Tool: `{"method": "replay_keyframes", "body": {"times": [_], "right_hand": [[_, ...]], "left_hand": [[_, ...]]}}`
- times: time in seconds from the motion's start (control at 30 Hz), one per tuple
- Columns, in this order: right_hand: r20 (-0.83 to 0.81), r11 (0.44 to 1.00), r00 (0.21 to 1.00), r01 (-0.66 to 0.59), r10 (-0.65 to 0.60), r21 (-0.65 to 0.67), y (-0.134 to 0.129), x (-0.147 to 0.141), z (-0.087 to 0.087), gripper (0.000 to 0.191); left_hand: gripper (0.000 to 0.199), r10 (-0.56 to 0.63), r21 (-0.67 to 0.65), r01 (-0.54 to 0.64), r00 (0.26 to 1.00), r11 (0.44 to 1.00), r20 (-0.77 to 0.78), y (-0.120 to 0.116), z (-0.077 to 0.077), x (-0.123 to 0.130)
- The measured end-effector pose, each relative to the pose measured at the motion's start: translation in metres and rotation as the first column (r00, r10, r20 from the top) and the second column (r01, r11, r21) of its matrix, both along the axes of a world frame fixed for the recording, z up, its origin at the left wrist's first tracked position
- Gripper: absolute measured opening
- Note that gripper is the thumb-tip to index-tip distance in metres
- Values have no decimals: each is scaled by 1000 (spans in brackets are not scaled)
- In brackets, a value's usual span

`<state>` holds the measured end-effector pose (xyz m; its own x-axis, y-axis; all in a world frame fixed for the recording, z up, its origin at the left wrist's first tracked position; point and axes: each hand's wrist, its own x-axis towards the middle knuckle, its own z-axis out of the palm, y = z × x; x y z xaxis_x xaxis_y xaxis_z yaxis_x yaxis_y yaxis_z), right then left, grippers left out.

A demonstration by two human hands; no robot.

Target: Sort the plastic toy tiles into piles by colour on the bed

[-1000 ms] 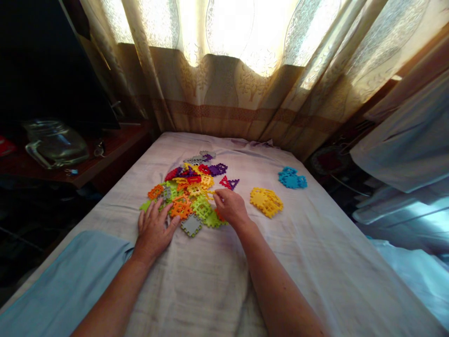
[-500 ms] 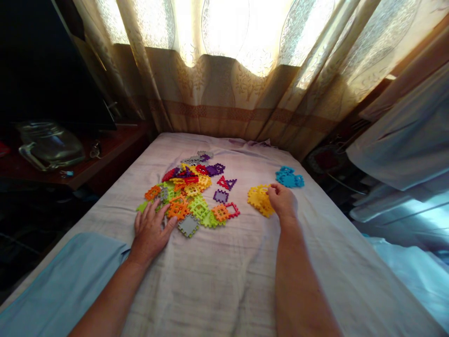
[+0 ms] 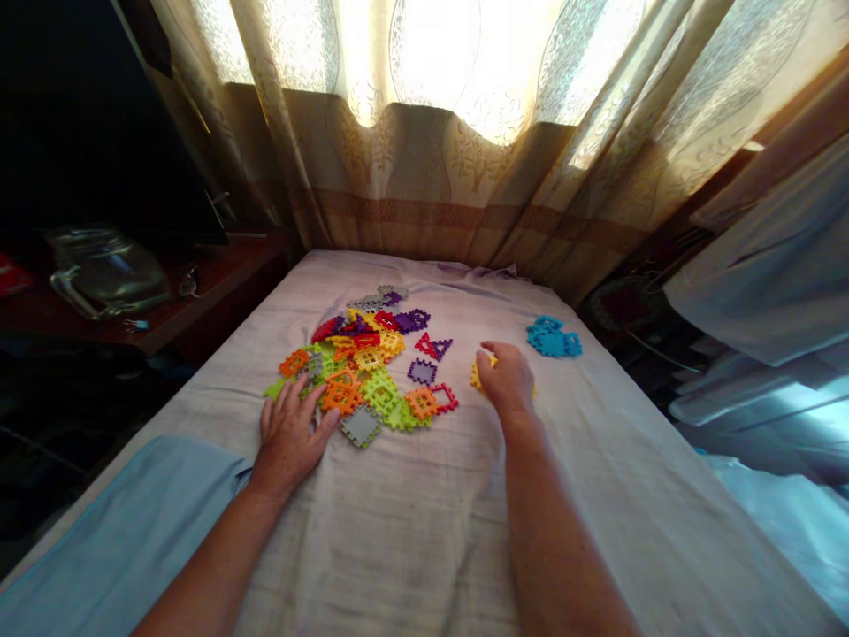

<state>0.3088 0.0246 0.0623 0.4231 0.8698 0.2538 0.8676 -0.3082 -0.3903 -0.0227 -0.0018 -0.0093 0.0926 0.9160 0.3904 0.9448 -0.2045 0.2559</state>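
Many flat notched plastic pieces lie in a mixed heap [image 3: 368, 358] of orange, green, yellow, red, purple and grey. My left hand [image 3: 296, 433] rests at the near left side of the heap with its fingers spread, close to a grey square [image 3: 362, 426]. To the right, my right hand [image 3: 508, 379] is over the yellow pieces [image 3: 476, 376] and covers most of them; its fingers are bent, and whether they grip a piece is hidden. Farther right and back lies a group of blue pieces [image 3: 554, 337]. A purple square [image 3: 422, 371] sits between heap and right hand.
The pieces lie on a bed-like surface with a pale sheet [image 3: 398, 531]. A light blue cloth [image 3: 179, 504] covers its left edge. A glass jug [image 3: 110, 270] stands on a dark red table at left. Curtains [image 3: 424, 159] hang behind.
My right hand has moved left across the yellow pieces and now hides most of them. My left hand stays at the heap. The view has shifted slightly.
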Motion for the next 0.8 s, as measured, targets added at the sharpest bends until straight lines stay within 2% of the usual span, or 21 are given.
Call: {"method": "replay_keyframes", "body": {"times": [0.13, 0.23, 0.3, 0.4, 0.57, 0.63, 0.73, 0.8], "right_hand": [[30, 947, 947, -320, 320, -22, 3, -59, -6, 30], [51, 886, 888, -450, 458, -113, -2, -90, -13, 29], [81, 846, 849, -504, 522, -176, -7, -100, -15, 28], [102, 785, 787, -577, 608, -228, -11, -106, -14, 26], [33, 683, 695, -696, 719, -221, -11, -108, -12, 27], [-7, 696, 714, -684, 700, -215, -8, -104, -13, 28], [-5, 811, 832, -543, 555, -219, -5, -97, -15, 32], [45, 864, 881, -449, 470, -229, -4, -96, -18, 33]], "left_hand": [[52, 1, -7, -1, 1000, 1000, -5, 0, 1, 0], [52, 8, -7, -8, 1000, 1000, -2, -3, 4, 2], [52, -15, 7, 15, 1000, 1000, 2, -6, 7, 5], [50, -116, 32, 116, 993, 993, -8, -10, 12, 9], [53, -244, 13, 245, 969, 970, -27, -12, 15, 10], [51, -272, -21, 272, 962, 962, -34, -12, 14, 9], [47, -290, -54, 288, 956, 956, -38, -12, 13, 8], [47, -285, -58, 283, 958, 957, -34, -12, 12, 8]]}}
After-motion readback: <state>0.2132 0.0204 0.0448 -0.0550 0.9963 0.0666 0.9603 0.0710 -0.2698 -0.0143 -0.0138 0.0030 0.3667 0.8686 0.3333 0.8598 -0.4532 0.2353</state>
